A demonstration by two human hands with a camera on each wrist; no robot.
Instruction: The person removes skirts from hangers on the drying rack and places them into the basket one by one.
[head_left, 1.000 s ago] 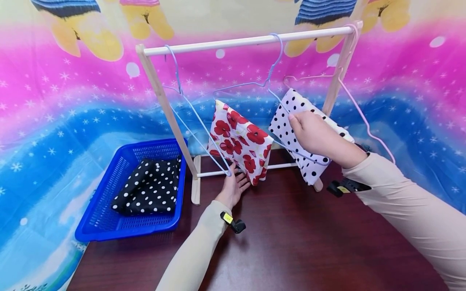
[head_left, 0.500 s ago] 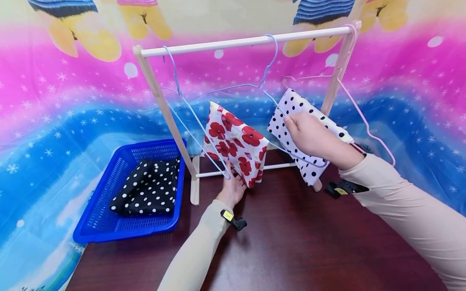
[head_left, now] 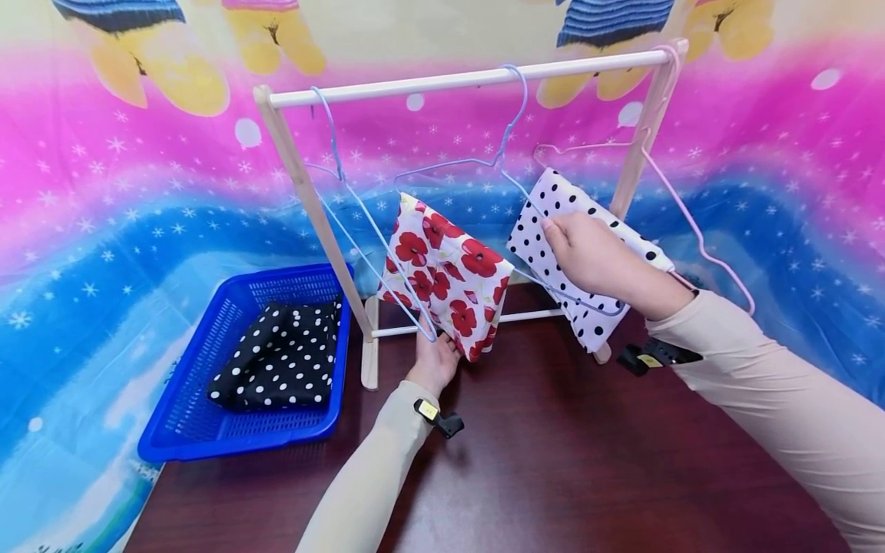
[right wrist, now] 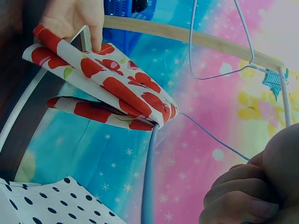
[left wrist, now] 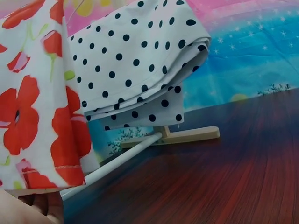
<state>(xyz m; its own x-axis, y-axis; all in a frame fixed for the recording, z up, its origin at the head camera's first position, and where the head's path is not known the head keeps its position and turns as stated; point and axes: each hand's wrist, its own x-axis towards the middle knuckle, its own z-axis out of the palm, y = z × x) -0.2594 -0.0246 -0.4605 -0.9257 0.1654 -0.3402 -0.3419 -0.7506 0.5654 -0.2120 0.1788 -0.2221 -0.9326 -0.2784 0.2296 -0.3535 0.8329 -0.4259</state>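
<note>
A white cloth with red poppies (head_left: 449, 265) is draped over the lower bar of a blue wire hanger (head_left: 449, 163), whose hook is on the rack's rail. My left hand (head_left: 435, 362) is at the cloth's lower edge, fingers curled under it; the thumb is partly hidden. In the right wrist view, that hand (right wrist: 77, 18) pinches a layer of the hem. My right hand (head_left: 591, 257) grips the same hanger's right side. Behind it a white cloth with black dots (head_left: 553, 230) hangs from a pink hanger (head_left: 681, 203).
A second blue hanger (head_left: 366, 211) hangs bare at the left of the wooden rack (head_left: 297, 173), in front of the poppy cloth. Left of the rack, a blue basket (head_left: 159, 442) holds a black cloth with white dots (head_left: 283, 361). All stand on a dark wooden table (head_left: 553, 453).
My left hand has moved slightly left along the cloth's lower edge, its fingers more curled. Cloth and hanger have shifted a little left. My right hand keeps its grip.
</note>
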